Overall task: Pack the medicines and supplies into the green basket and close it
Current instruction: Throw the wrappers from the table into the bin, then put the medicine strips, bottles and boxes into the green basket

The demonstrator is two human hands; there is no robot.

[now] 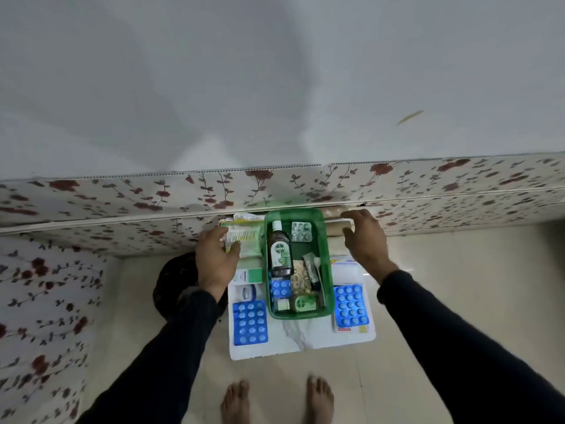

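Head view: green basket, long axis running away from person; left hand grasps cotton-bud pack just beside basket's left wall; right hand open, empty, right of basket.

A white board on the floor carries the green basket (open-topped), blue blister packs and boxes.

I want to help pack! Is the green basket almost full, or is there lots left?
Partly done: the green basket already holds the brown bottle and a silver pill strip. Right now the left hand is grasping a cotton swab pack; the right hand is empty. Two blue pill cards still wait outside, and no lid is on.
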